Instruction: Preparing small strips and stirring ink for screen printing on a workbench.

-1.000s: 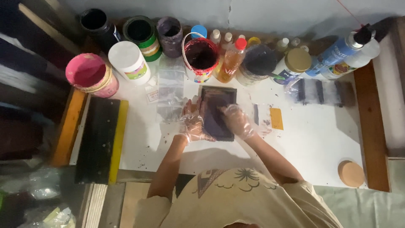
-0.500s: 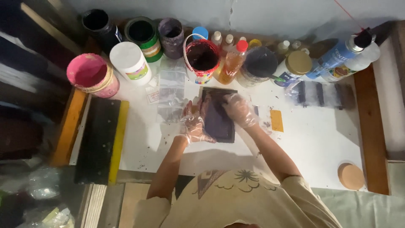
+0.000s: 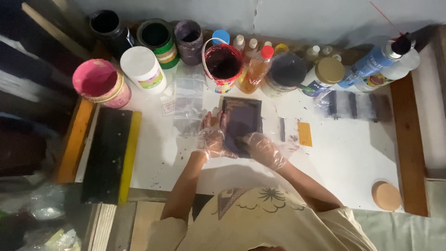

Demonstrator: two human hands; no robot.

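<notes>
Nearest, both gloved hands grasp a small dark framed screen lying flat mid-worktop: the left hand has its fingers on the frame's left edge, the right hand clasps its near corner. Bare white surface lies open to the right. Beyond, a red-rimmed bucket holds dark ink; a pink tub stands far left.

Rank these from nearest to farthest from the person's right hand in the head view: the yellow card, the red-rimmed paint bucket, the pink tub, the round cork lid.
From the right hand:
1. Yellow card, just to its right on the table.
2. Red-rimmed paint bucket, behind it, in the jar row.
3. Round cork lid, near the table's front right corner.
4. Pink tub, far left.
</notes>
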